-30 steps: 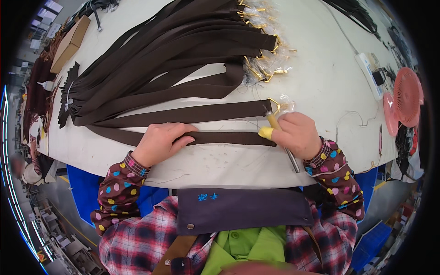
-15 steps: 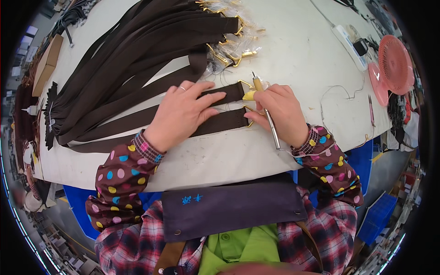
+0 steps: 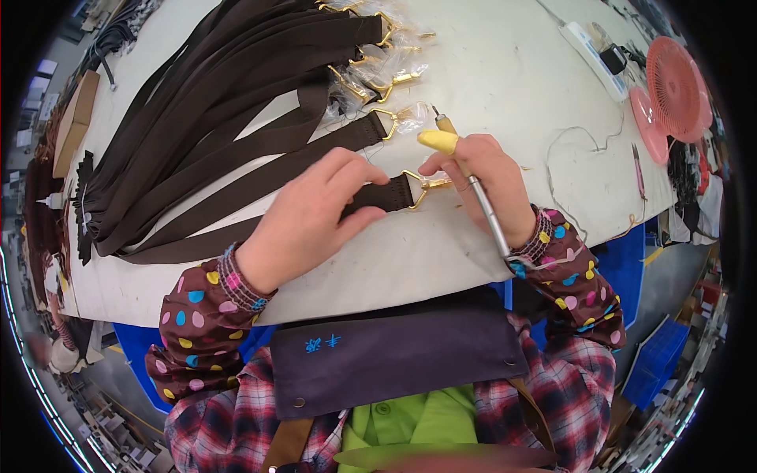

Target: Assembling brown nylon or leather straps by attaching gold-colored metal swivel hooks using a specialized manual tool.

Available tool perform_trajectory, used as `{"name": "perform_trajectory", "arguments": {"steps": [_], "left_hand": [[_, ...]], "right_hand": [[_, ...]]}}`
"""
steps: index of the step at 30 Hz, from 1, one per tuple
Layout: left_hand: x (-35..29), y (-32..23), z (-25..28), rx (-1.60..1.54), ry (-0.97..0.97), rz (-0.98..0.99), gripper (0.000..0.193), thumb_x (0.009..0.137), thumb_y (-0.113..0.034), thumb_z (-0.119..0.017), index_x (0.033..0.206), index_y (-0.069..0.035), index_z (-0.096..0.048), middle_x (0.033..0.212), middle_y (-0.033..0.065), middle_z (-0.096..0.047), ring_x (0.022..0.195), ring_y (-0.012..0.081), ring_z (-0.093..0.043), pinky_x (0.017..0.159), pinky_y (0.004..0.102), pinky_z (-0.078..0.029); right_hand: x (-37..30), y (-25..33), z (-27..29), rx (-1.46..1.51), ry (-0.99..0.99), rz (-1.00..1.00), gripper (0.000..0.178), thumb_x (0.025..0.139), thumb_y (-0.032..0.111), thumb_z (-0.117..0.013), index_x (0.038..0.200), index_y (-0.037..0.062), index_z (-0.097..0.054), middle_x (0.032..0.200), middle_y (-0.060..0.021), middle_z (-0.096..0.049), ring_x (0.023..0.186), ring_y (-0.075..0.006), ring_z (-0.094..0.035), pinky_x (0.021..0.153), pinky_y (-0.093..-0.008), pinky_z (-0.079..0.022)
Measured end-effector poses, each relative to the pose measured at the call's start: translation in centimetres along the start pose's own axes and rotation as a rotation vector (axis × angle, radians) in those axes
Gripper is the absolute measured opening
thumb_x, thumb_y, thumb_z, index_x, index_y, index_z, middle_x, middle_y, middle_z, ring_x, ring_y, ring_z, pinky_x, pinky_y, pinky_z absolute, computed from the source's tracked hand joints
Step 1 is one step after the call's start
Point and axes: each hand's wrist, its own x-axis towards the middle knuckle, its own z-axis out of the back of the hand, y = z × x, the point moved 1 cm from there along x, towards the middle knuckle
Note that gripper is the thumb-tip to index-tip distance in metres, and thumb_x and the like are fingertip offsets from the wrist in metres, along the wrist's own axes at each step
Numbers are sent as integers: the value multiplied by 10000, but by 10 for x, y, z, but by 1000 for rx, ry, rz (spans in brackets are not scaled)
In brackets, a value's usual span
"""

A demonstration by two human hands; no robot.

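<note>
My right hand (image 3: pixel 493 181) grips a corded pen-shaped tool (image 3: pixel 490 217), silver-handled with a thin metal tip pointing away from me. A yellow cover (image 3: pixel 438 141) sits on one of its fingers. The left hand (image 3: pixel 303 217) lies over the nearest dark brown strap (image 3: pixel 211 240), thumb and fingers apart on either side of its stitched end. From that end a gold metal hook (image 3: pixel 415 189) sticks out, just left of my right fingertips. A second brown strap (image 3: pixel 315 154) lies beyond, its gold buckle (image 3: pixel 385 124) partly in clear plastic.
A thick bundle of brown straps (image 3: pixel 213 87) with plastic-wrapped gold hooks fills the table's far left. At the right are a white power strip (image 3: pixel 593 59), a pink fan (image 3: pixel 676 91) and a thin pink-handled tool (image 3: pixel 638 172). A cardboard box (image 3: pixel 76 122) stands at the left edge.
My left hand has come off the second strap, which now lies farther away and to the left. My right fingers have drawn back from its end, still holding the tool. The view has shifted slightly.
</note>
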Motion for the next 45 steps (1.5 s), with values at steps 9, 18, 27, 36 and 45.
{"name": "perform_trajectory", "arguments": {"steps": [9,18,27,36,45], "left_hand": [[19,26,-15,-67,137,-1,359,745,-127,-760,1037,-66,-560,972,77,-535,736,224,-593,662,325,-501],[18,29,-21,-118,101,-27,196,751,-46,-743,899,-40,-614,825,33,-525,671,133,-522,608,263,-453],[20,27,-15,-273,147,59,83,814,-58,-684,852,-30,-615,791,31,-546,647,117,-526,587,250,-442],[19,28,-19,-211,125,109,127,853,-148,-645,883,-44,-580,757,66,-562,668,192,-557,617,316,-454],[19,27,-20,-166,112,106,134,858,-162,-642,883,-52,-570,753,70,-568,679,218,-570,615,340,-451]], "right_hand": [[8,13,-1,537,-15,-431,180,905,182,-639,902,2,-631,741,-2,-622,640,-46,-517,568,-217,-412],[12,5,-9,518,-29,-366,172,865,99,-632,916,12,-493,757,-44,-616,663,-62,-554,567,-218,-435],[13,5,-15,489,-36,-293,193,836,95,-643,902,15,-480,714,-41,-580,658,-89,-581,547,-241,-449],[7,0,-23,424,-32,-402,250,822,145,-678,876,31,-463,670,-52,-575,565,-93,-527,506,-246,-417],[6,-3,-24,388,-33,-377,266,827,161,-690,869,38,-459,663,-44,-573,555,-95,-529,506,-251,-424]]}}
